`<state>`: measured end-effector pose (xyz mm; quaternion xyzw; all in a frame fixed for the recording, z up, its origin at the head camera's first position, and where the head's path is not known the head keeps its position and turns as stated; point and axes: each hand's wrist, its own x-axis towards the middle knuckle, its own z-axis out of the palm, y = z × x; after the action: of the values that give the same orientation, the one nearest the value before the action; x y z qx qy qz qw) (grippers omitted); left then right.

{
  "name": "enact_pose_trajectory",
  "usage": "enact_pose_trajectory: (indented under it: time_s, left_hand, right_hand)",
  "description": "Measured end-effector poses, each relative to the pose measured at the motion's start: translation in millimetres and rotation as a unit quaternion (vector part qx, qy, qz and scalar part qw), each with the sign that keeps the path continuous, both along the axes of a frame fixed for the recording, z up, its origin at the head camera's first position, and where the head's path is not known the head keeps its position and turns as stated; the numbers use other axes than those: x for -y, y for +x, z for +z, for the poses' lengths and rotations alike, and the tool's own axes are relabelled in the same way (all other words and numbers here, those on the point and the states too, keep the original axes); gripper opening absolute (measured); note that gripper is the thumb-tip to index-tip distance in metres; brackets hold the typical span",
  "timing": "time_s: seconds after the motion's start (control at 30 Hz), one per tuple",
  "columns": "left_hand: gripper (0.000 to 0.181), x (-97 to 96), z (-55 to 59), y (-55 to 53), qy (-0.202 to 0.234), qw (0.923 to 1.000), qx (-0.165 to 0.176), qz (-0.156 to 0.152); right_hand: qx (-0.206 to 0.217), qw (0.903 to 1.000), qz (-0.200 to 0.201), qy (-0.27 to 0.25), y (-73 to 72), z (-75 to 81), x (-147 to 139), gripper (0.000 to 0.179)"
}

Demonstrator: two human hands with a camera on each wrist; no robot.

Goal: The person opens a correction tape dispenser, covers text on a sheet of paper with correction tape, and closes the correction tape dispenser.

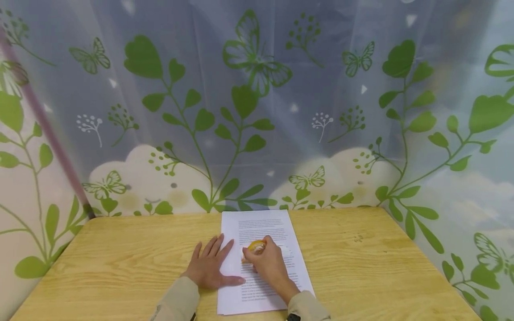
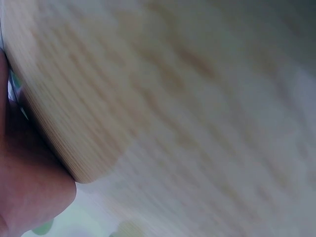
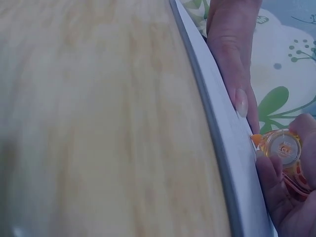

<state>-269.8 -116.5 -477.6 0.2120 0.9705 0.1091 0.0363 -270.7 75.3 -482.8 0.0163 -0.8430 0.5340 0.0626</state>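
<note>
A stack of printed sheets (image 1: 230, 223) lies on the wooden table. My left hand (image 1: 210, 266) rests with spread fingers on the left edge of the stack, thumb stretched across toward the text. Between thumb and fingers my right hand (image 1: 273, 265) grips a yellow-orange correction tape (image 1: 256, 246), held over the middle lines of print. In the right wrist view the correction tape (image 3: 285, 149) shows a clear round case, its orange tip right at the paper. A white patch (image 1: 286, 250) covers part of the lines to the right of that hand.
The light wooden table (image 1: 361, 267) reaches out on both sides of the sheets. Behind it hangs a curtain (image 1: 257, 133) printed with green leaves, butterflies and clouds. Mostly blurred tabletop (image 2: 123, 98) fills the left wrist view.
</note>
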Motion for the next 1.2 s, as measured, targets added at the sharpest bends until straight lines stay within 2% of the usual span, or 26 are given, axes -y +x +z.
enact_pose_trajectory:
  time_s: [0.63, 0.8, 1.0, 1.2]
  left_hand:
    - [0.108, -1.6, -1.7, -1.1, -0.007, 0.9999, 0.003, 0.006]
    - [0.107, -2.2, 0.9, -0.3, 0.001, 0.9999, 0.009, 0.006]
    - [0.107, -0.2, -5.1, -2.9, 0.023, 0.9997, 0.002, -0.004]
    - [0.111, -1.4, -3.6, -3.1, 0.01, 0.9998, 0.017, 0.008]
  right_hand:
    - [0.004, 1.0, -0.002, 0.007, 0.4, -2.2, -20, 0.044]
    - [0.009, 0.9999, 0.0, 0.01, -0.2, -1.5, -26, 0.046]
    - [0.006, 0.9998, -0.005, 0.016, 0.3, -1.4, -34, 0.046]
    - [0.001, 0.9998, -0.011, 0.019, 1.0, -2.3, -40, 0.046]
